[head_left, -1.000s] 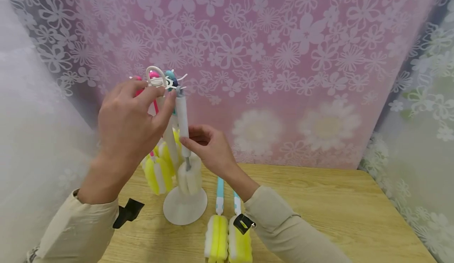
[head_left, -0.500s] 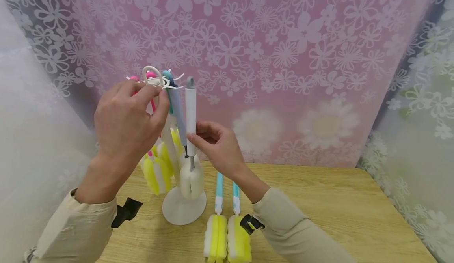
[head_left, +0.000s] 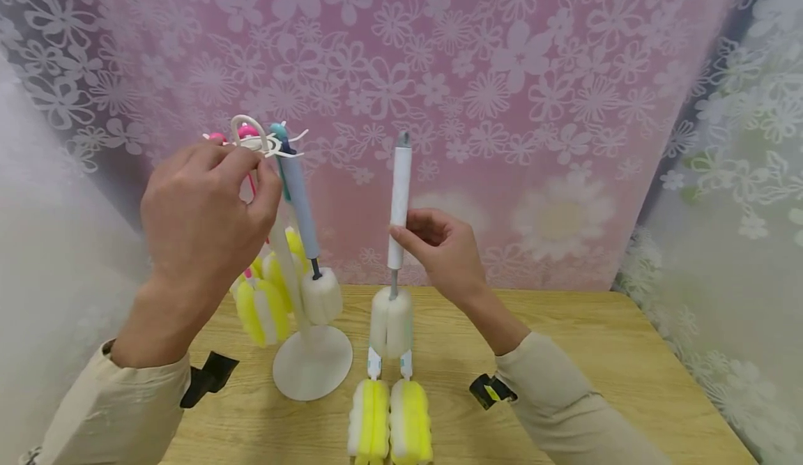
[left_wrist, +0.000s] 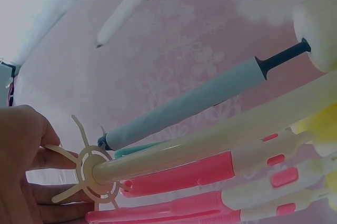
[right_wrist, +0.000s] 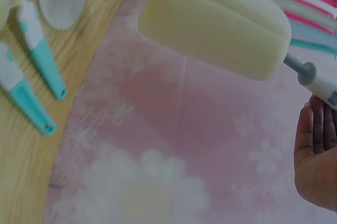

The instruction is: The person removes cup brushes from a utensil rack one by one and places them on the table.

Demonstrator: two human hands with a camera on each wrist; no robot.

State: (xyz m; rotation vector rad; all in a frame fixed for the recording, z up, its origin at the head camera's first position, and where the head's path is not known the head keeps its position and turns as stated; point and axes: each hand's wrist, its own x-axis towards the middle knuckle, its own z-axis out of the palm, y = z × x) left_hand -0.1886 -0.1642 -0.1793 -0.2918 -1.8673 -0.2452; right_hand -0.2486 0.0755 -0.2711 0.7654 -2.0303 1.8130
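My right hand [head_left: 450, 252] pinches the white handle of a sponge brush [head_left: 401, 193], held upright with its cream sponge head down, in mid-air to the right of a white stand [head_left: 312, 364]. In the right wrist view the brush's sponge head [right_wrist: 216, 29] fills the top. My left hand [head_left: 207, 214] holds the hooked ring at the stand's top; in the left wrist view its fingers lie behind the ring [left_wrist: 84, 174]. A blue-handled sponge brush [head_left: 302, 203] hangs on the stand's right side. Pink-handled brushes [left_wrist: 179, 174] hang there too, partly hidden by my left hand in the head view.
Two teal-handled brushes with yellow-and-white sponge heads [head_left: 369, 420] lie side by side on the wooden table [head_left: 533, 381], in front of the stand. A floral pink curtain [head_left: 439, 102] hangs behind the table.
The white-handled brush has come off the stand's ring and moved right with my right hand. The blue-handled brush behind it has come into view. My left hand stays at the ring.
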